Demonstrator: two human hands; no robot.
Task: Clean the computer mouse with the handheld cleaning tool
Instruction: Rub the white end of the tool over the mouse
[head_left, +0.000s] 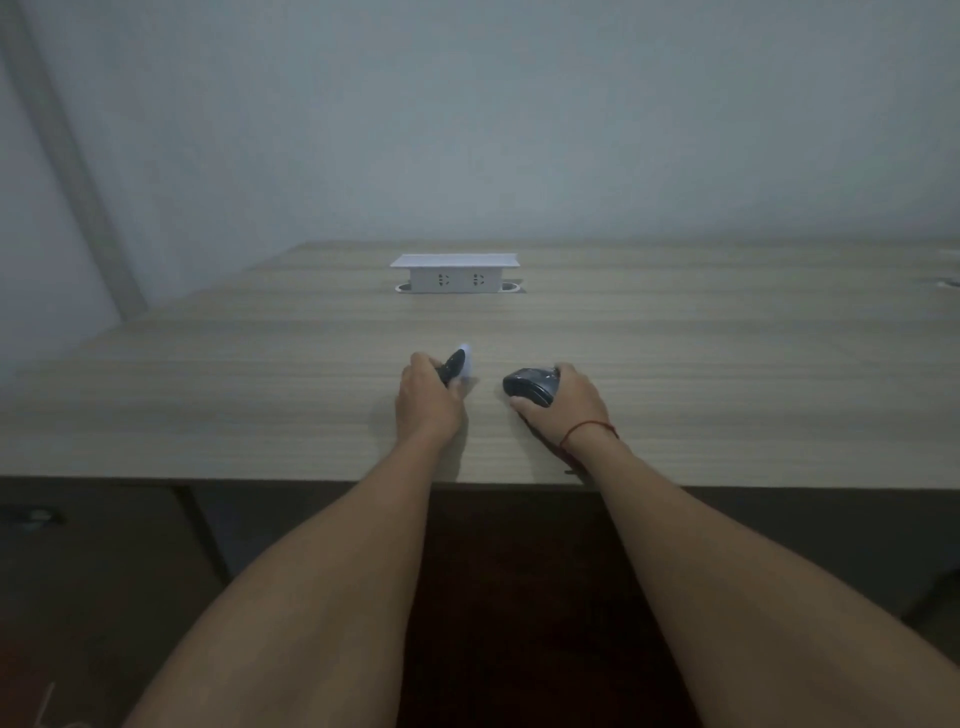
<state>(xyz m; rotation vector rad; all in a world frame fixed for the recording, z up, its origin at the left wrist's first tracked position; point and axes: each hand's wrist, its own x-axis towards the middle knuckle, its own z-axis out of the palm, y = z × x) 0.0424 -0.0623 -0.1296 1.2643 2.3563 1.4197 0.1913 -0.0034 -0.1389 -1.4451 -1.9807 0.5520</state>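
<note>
A dark grey computer mouse (529, 385) lies on the wooden desk (260, 395), near its front edge. My right hand (566, 408) grips the mouse from the right, thumb along its near side. To the left, my left hand (427, 402) holds a small handheld cleaning tool (458, 364) with a black body and a white tip, tilted up and away from me. The tool is a short gap to the left of the mouse and does not touch it. A red string circles my right wrist.
A white pop-up socket box (455, 274) stands raised at the desk's middle back. A cable hole (943, 282) sits at the far right. A plain wall rises behind the desk. Dark drawer fronts lie below the front edge.
</note>
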